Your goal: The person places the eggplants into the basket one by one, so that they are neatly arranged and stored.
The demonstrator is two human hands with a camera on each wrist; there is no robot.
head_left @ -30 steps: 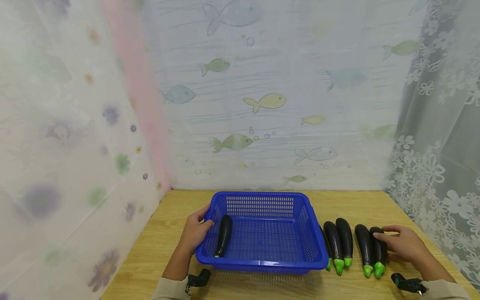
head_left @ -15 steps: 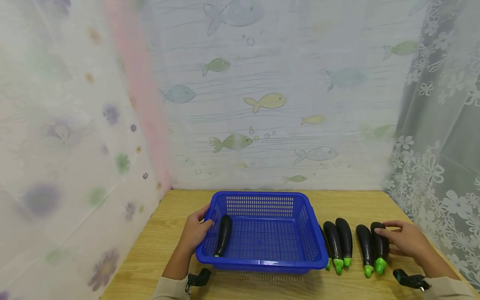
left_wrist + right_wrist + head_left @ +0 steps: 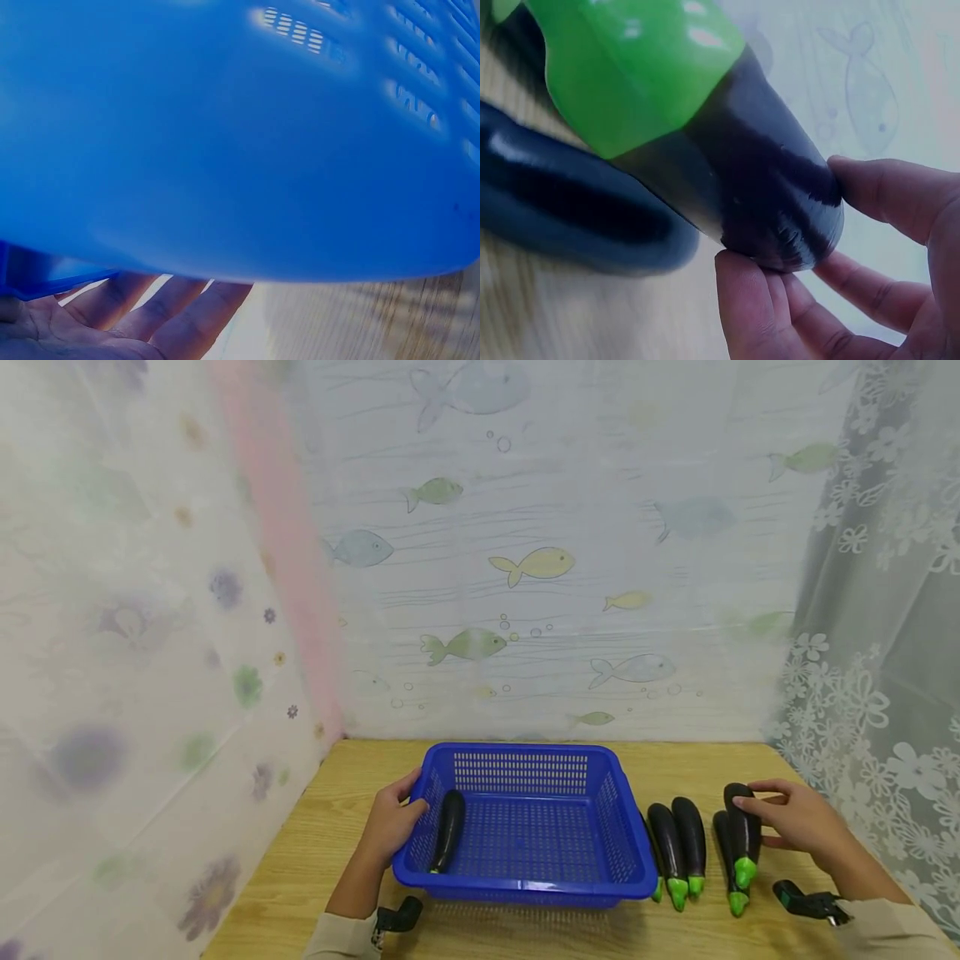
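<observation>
My right hand (image 3: 804,820) pinches a dark eggplant (image 3: 745,825) with a green stem end, thumb on one side and fingers on the other. In the right wrist view this eggplant (image 3: 750,165) is held near its rounded dark end, tilted over the table. Below and left of it lies another eggplant (image 3: 725,847), partly covered by it in the head view. My left hand (image 3: 396,818) grips the left rim of a blue plastic basket (image 3: 525,887), thumb over the rim and fingers outside. Inside the basket, along its left wall, one eggplant (image 3: 448,831) lies lengthwise.
Right of the basket, two eggplants, one of them the nearer-left eggplant (image 3: 667,843), lie side by side on the wooden table (image 3: 300,843); another is partly hidden behind the basket's rim. A fish-print curtain (image 3: 540,610) hangs behind the table, with flowered sheets at both sides.
My right hand has raised the rightmost eggplant and brought it up and left, over its neighbour. The left hand and the basket have stayed in place.
</observation>
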